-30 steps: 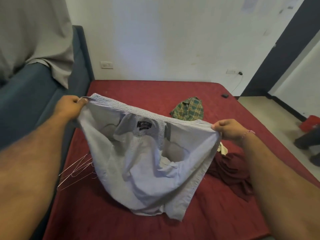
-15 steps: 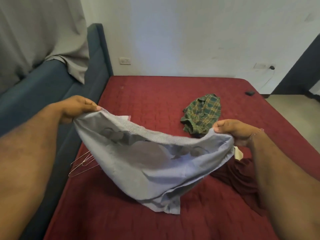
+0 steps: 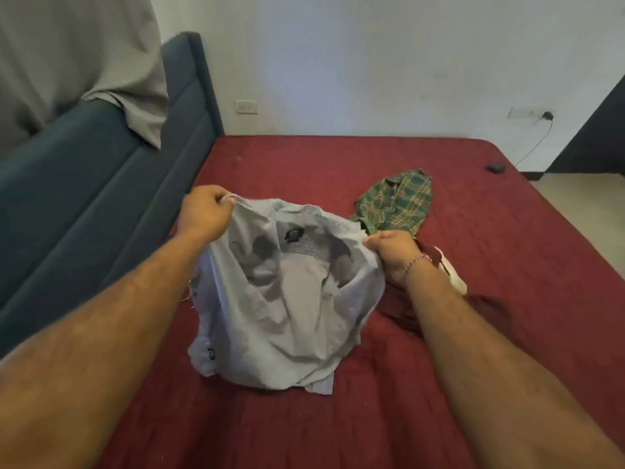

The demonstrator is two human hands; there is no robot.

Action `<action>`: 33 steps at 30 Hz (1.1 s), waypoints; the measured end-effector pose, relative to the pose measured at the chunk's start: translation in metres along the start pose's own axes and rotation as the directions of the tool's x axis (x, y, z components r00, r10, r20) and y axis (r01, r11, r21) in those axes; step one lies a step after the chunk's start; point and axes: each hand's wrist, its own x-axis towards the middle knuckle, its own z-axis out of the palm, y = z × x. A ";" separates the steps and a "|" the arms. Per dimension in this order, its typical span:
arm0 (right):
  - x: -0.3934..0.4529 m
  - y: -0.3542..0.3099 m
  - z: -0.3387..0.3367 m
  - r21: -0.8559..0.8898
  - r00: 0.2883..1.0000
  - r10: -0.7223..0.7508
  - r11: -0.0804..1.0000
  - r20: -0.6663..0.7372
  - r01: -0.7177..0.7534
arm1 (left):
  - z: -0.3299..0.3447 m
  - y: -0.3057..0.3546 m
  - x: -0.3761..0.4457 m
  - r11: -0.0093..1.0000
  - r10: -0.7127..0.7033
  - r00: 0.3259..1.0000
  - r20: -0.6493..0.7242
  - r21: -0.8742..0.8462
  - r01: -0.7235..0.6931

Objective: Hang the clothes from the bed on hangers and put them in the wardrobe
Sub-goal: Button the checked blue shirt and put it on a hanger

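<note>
- While the dark blue headboard runs along the 9 o'clock side of the red bed, a grey cloth drapes over its top at 10 o'clock.
- At centre left, the left hand has its fingers curled tight on one shoulder edge of the light grey shirt.
- That shirt hangs between both hands with its collar label facing up, and its lower hem is bunched on the bed at 6 o'clock.
- Just right of centre, the right hand, a thread bracelet on its wrist, clamps its fingers on the other shoulder edge.
- At 1 o'clock a green plaid shirt lies crumpled.
- Under the right forearm lies a maroon garment.
</note>
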 end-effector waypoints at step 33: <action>-0.008 0.409 0.170 0.144 0.922 -0.202 0.955 -0.329 0.260 | 0.308 -0.227 -0.243 0.926 0.180 0.981 -0.071 -0.324 -0.193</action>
